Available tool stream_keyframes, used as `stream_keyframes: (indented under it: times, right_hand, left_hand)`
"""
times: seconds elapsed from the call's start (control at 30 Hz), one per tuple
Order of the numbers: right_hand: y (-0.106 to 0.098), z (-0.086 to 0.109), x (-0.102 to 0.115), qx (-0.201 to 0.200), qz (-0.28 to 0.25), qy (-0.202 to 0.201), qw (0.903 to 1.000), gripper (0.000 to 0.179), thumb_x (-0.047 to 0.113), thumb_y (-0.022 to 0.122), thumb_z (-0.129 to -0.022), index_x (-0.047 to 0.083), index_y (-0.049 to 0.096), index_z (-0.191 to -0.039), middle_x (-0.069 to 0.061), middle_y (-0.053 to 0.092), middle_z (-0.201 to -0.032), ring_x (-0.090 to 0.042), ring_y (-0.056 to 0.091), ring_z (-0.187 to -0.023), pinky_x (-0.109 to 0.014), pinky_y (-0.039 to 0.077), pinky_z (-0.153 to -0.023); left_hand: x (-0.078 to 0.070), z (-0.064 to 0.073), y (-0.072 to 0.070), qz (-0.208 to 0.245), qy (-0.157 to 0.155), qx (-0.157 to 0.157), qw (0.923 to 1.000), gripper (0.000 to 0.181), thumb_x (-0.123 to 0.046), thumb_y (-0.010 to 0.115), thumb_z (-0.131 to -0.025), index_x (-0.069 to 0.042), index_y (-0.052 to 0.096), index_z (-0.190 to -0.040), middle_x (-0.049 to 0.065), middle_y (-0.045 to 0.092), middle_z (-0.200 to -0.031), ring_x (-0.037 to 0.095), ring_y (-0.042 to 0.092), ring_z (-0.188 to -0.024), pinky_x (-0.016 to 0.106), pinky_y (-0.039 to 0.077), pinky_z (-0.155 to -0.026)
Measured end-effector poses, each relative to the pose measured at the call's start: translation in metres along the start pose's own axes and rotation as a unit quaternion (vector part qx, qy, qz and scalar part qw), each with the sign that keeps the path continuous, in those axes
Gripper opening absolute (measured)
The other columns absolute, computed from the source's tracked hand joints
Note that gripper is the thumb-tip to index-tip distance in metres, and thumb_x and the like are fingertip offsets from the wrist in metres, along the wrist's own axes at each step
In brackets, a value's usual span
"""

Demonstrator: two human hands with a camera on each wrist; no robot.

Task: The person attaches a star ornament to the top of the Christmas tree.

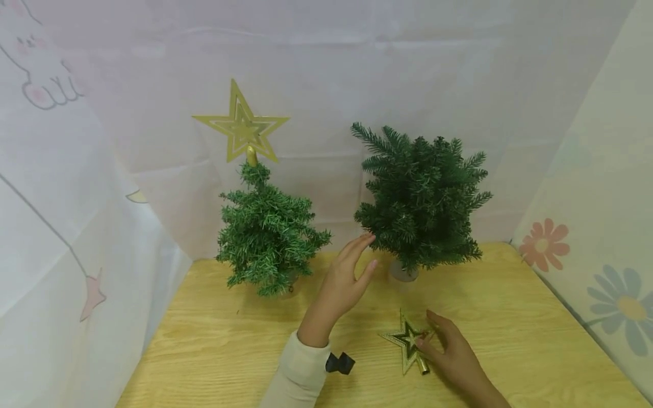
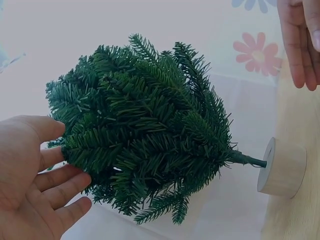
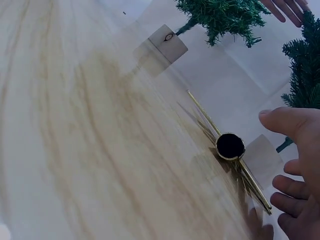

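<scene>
Left grip [image 1: 352, 272] raised, fingers straight; right grip [image 1: 451, 351] low, relaxed

I see a smaller green tree [image 1: 267, 235] topped by a gold star [image 1: 241, 126] on the wooden table [image 1: 214, 340], a black clip [image 1: 340, 363], and flower-printed white sheets [image 1: 586, 215] draped behind

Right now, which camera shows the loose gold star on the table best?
The head view: the gold star shows whole, face-up, right hand touching it. The right wrist view shows it edge-on, socket first. The left wrist view misses it.
</scene>
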State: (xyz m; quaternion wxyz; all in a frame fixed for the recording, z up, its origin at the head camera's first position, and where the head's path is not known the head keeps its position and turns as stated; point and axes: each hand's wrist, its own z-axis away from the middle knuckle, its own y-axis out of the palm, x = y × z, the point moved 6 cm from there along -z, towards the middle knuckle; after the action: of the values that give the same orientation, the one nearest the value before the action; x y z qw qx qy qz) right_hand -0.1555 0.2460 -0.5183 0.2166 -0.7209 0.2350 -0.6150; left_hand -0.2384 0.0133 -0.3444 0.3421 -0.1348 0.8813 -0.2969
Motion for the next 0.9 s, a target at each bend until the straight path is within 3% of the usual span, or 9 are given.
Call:
stream_keyframes:
  times: [0.37,0.67,0.9]
  right_hand:
    - [-0.007,-0.002,-0.002,-0.014,0.038,-0.012,0.9991,0.076,0.045,0.07,-0.089,0.005,0.041,-0.147,-0.016,0.046,-0.14,-0.041,0.046,-0.125,-0.066,0.041,-0.094]
    - [-0.005,0.0,-0.012,0.028,0.044,0.027,0.9982,0.082,0.055,0.069,-0.086,0.007,0.041,-0.147,-0.011,0.04,-0.145,-0.037,0.039,-0.132,-0.063,0.04,-0.098]
    - [-0.003,0.0,-0.012,0.042,0.084,0.018,0.9954,0.08,0.059,0.066,-0.086,0.008,0.045,-0.144,-0.015,0.042,-0.144,-0.041,0.041,-0.129,-0.063,0.042,-0.094]
  left_hand:
    - [0.004,0.003,0.0,-0.003,-0.005,-0.013,0.9999,0.043,-0.039,0.047,-0.103,-0.022,0.049,-0.142,-0.003,0.046,-0.145,0.015,0.042,-0.134,0.042,0.042,-0.106]
    - [0.007,0.001,-0.001,0.006,0.008,-0.063,0.998,0.03,-0.029,0.055,-0.101,-0.017,0.063,-0.127,0.001,0.058,-0.132,0.014,0.052,-0.124,0.036,0.047,-0.1]
    - [0.009,0.001,-0.003,0.022,-0.009,-0.078,0.9967,0.022,-0.017,0.063,-0.097,-0.018,0.068,-0.119,-0.003,0.061,-0.124,0.011,0.056,-0.117,0.032,0.05,-0.096]
